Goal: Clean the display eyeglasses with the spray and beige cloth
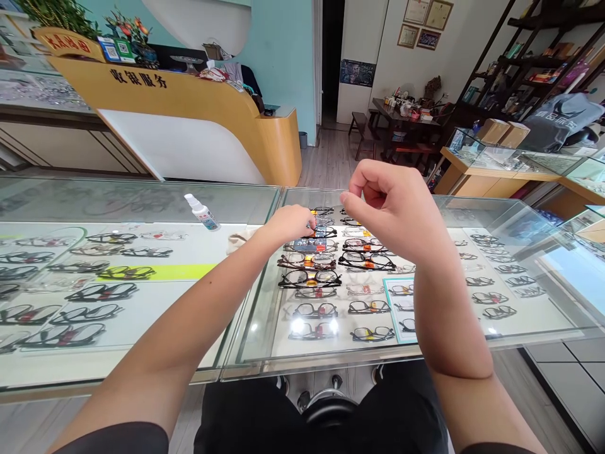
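My left hand (292,224) is over the glass display counter (259,296), its fingers curled at the left end of a pair of dark-framed eyeglasses (325,232). The fingertips are partly hidden, but they seem closed on that frame. My right hand (392,202) is raised above the counter, fingers bent inward and thumb close to the index finger; nothing shows in it. Below the hands, eyeglasses stand in two columns, among them a black pair (309,279) and another dark pair (367,260), several with orange tags.
Left of my hand are a white spray bottle (202,213) and a beige cloth (240,240). More eyeglasses (101,291) lie in the left case. Beyond the counter is a wooden reception desk (278,145). A stool (329,410) is beneath me.
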The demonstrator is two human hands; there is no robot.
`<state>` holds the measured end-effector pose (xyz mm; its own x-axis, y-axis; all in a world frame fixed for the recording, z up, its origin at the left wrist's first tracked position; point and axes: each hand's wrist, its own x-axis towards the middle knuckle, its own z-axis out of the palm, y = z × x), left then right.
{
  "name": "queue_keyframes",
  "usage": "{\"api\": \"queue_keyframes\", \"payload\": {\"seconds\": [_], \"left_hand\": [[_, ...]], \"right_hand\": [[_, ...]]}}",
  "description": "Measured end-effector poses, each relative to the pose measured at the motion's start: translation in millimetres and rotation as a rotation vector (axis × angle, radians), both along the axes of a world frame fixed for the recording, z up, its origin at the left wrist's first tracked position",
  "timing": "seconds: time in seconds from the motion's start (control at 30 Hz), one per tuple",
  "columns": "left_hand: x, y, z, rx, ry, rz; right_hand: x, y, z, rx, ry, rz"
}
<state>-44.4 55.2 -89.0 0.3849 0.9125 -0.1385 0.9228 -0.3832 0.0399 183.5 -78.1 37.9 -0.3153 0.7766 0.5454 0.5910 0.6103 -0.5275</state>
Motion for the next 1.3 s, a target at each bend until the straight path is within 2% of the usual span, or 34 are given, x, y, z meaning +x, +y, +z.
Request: {"api": "queue_keyframes", "payload": {"seconds": [0.13, 0.27, 0.4, 0.53, 0.6, 0.73, 0.93, 1.1, 1.3], "left_hand": [[-0.6, 1.2, -4.9, -0.004, 0.0, -0.012], [-2.5, -0.5, -0.9, 0.003, -0.027, -0.013], [-5.6, -5.4, 13.5, 0.018, -0.085, -0.01], [-10.9, -14.5, 36.9, 0.048, -0.176, 0.009], [-13.5, -20.7, 49.5, 0.047, -0.322, 0.036], [-15.0, -36.0, 70.9, 0.036, -0.829, 0.104], [-5.0, -66.6, 92.2, -0.02, -1.328, 0.047], [5.3, -87.0, 101.2, -0.021, -1.455, 0.045], [5.0, -91.8, 103.5, -0.033, -1.472, 0.025]], "right_hand": [[0.8, -1.1, 1.0, -0.006, -0.011, -0.015], [0.6, -1.7, 1.7, -0.017, 0.011, -0.025], [0.2, -1.8, 2.2, -0.025, 0.042, -0.049], [-0.1, -0.2, 1.9, -0.048, 0.028, -0.064], [-0.2, 1.3, 1.2, -0.06, 0.024, -0.064], [-1.0, 4.9, 0.1, -0.097, -0.004, -0.066], [-3.7, 8.6, -2.2, -0.117, -0.015, -0.109], [-7.6, 8.8, -7.1, -0.107, 0.054, -0.051], [-8.6, 11.1, -10.8, -0.058, 0.1, 0.008]]}}
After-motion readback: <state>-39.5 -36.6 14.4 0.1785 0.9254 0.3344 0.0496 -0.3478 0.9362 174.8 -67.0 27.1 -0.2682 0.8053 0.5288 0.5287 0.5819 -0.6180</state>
